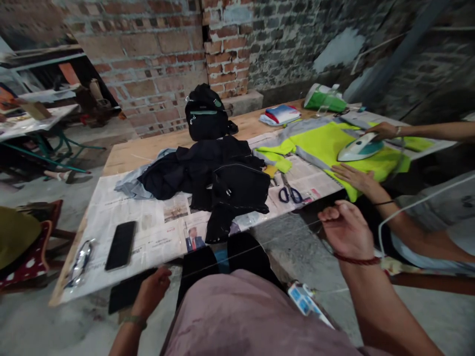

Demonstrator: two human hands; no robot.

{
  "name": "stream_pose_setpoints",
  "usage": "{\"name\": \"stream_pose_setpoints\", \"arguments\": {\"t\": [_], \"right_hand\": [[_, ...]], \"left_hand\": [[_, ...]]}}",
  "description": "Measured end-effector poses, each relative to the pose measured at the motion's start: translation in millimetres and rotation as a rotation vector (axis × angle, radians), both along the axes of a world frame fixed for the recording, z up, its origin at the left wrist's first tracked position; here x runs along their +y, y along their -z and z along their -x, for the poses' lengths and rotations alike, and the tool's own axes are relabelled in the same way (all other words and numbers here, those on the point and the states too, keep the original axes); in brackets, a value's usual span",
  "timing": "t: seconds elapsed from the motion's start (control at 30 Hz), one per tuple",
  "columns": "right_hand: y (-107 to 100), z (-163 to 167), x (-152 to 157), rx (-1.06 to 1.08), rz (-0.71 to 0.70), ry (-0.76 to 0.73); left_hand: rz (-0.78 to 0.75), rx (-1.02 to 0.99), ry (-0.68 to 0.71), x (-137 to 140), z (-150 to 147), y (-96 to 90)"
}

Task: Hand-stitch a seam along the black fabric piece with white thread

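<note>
A thin pale thread [260, 245] runs across my lap between my two hands. My right hand [349, 230], with a dark red bracelet at its wrist, is raised at the right with its fingers curled and pinched on one end. Low at the left, by the table's front edge, my left hand [154, 289] is closed on the other end. Between them on the table lies a black garment [241, 185], its lower part hanging over the front edge. Dark blue scissors [290, 194] lie to its right.
Newspaper covers the table [159, 232]. A phone [120, 245] and glasses [79, 262] in clear plastic lie at left. A black backpack [206, 114] stands behind the clothes. At right, a co-worker's hand [384, 131] holds an iron [359, 148] on a yellow garment [321, 143].
</note>
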State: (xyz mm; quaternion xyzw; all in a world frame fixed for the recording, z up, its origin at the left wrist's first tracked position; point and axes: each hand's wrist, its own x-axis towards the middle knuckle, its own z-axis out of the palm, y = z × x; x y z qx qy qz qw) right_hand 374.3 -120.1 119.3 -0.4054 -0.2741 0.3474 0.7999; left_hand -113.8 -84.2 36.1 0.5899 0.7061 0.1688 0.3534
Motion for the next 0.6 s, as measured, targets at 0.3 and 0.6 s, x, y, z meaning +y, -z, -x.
{"name": "stream_pose_setpoints", "arguments": {"t": [0.3,0.6], "right_hand": [[42,49,34,-0.497,0.316,-0.101],[86,75,68,-0.994,0.329,-0.200]], "left_hand": [[-0.319,-0.038,0.221,48,-81,-35.1],[-0.156,0.151,0.310,88,-159,-14.9]]}}
